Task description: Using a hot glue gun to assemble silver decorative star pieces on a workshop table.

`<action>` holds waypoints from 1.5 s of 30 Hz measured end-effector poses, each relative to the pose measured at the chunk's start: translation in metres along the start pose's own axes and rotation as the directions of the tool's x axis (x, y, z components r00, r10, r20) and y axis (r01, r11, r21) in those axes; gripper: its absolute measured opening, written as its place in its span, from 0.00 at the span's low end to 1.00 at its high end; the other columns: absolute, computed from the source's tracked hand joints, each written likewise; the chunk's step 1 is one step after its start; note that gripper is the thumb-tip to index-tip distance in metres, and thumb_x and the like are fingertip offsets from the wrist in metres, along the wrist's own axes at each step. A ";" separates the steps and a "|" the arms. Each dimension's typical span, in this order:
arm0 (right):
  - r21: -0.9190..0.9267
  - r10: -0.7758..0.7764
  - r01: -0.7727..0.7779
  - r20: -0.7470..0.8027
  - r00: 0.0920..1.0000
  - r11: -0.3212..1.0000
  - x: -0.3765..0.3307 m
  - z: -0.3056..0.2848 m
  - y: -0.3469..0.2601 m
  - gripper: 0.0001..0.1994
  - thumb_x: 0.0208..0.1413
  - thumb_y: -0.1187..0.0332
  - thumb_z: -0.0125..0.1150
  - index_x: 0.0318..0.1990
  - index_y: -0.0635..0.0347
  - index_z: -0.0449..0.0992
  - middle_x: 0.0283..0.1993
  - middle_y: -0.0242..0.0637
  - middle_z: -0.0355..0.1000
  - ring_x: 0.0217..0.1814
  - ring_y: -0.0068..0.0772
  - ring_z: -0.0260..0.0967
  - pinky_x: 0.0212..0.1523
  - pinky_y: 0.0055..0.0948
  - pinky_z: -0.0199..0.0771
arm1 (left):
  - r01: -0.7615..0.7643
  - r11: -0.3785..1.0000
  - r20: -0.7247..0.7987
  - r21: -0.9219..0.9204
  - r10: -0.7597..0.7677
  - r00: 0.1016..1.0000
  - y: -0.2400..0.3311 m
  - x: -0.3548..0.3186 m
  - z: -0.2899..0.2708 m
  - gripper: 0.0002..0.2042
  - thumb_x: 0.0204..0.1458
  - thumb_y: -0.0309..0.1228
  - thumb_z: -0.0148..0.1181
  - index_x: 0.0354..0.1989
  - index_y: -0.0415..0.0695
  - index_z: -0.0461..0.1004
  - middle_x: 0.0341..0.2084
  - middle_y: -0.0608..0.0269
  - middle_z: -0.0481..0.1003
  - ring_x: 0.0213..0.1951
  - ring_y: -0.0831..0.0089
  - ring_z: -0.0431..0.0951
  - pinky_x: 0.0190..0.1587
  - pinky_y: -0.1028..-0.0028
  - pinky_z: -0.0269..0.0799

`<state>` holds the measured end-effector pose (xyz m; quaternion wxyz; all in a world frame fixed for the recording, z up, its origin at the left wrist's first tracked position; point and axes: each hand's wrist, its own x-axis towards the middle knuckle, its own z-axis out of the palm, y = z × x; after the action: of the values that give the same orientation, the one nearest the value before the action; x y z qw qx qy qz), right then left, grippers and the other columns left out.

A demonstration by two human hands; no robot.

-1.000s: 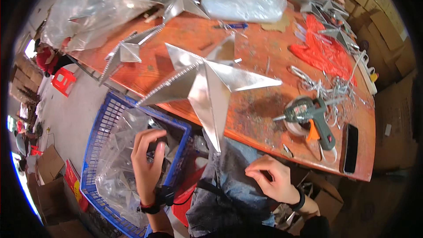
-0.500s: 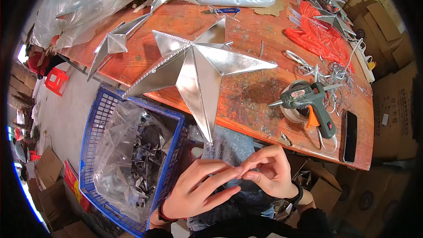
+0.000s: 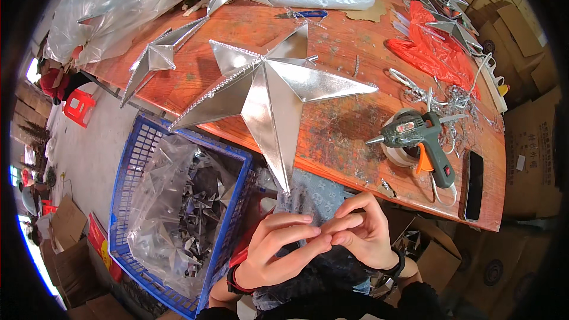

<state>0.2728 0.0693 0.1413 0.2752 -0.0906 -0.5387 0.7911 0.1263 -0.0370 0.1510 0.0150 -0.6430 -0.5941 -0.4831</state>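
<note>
My left hand (image 3: 283,253) and my right hand (image 3: 368,232) meet above my lap, just in front of the table edge. Their fingertips are pinched together and touch. Whatever lies between them, if anything, is too small or hidden to make out. Beyond them, a large silver five-pointed star (image 3: 269,98) lies on the table, one point jutting over the near edge. Silver beaded trim runs along some of its ridges. On the right, a dark green glue gun (image 3: 415,133) with an orange trigger rests on a roll of tape (image 3: 392,149).
A blue plastic basket (image 3: 242,186) with small silver stars in clear bags stands at lower left. The wooden table (image 3: 338,142) carries a black phone (image 3: 472,186), a red plastic bag (image 3: 435,62), tangled silver trim (image 3: 453,106), blue-handled cutters (image 3: 311,14) and more stars. Cardboard boxes stand at right.
The fingers of both hands have shifted where they meet, with my left fingers more curled and spread. The whole view has moved slightly; the star and glue gun stay in place on the table.
</note>
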 end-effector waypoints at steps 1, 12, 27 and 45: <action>0.006 0.010 -0.010 0.016 1.000 1.000 0.000 -0.001 0.000 0.16 0.54 0.81 0.55 0.47 0.65 0.56 0.41 0.49 0.74 0.46 0.30 0.71 0.46 0.28 0.71 | -0.015 1.000 0.004 0.010 0.015 1.000 -0.001 -0.001 -0.001 0.14 0.35 0.27 0.72 0.33 0.48 0.79 0.33 0.67 0.71 0.37 0.66 0.73 0.38 0.74 0.70; 0.174 0.152 -0.131 -0.109 0.982 0.976 0.006 0.011 0.000 0.30 0.44 0.55 0.68 0.46 0.64 0.59 0.37 0.38 0.72 0.41 0.25 0.70 0.44 0.25 0.66 | 0.035 0.995 -0.036 -0.090 -0.039 0.999 0.005 0.003 0.007 0.12 0.35 0.29 0.71 0.31 0.48 0.79 0.31 0.69 0.72 0.37 0.69 0.73 0.37 0.76 0.68; 0.010 -0.014 0.016 -0.153 0.988 1.000 0.006 0.010 0.006 0.25 0.48 0.57 0.65 0.44 0.63 0.60 0.35 0.40 0.71 0.41 0.32 0.72 0.44 0.31 0.72 | 0.017 0.999 -0.028 0.046 -0.016 0.999 0.007 0.004 0.003 0.12 0.35 0.25 0.71 0.31 0.50 0.78 0.31 0.71 0.73 0.35 0.70 0.73 0.37 0.76 0.67; -0.213 -0.094 0.072 -0.096 0.991 0.974 0.006 -0.001 0.010 0.22 0.47 0.64 0.66 0.43 0.65 0.60 0.35 0.45 0.71 0.40 0.38 0.73 0.44 0.36 0.74 | 0.045 0.994 0.020 0.097 -0.048 0.999 0.006 0.007 0.001 0.07 0.37 0.26 0.64 0.27 0.49 0.74 0.29 0.71 0.72 0.37 0.68 0.71 0.39 0.73 0.66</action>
<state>0.2645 0.0707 0.1329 0.3252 -0.1382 -0.6069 0.7119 0.1300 -0.0333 0.1583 0.0281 -0.6328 -0.6317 -0.4470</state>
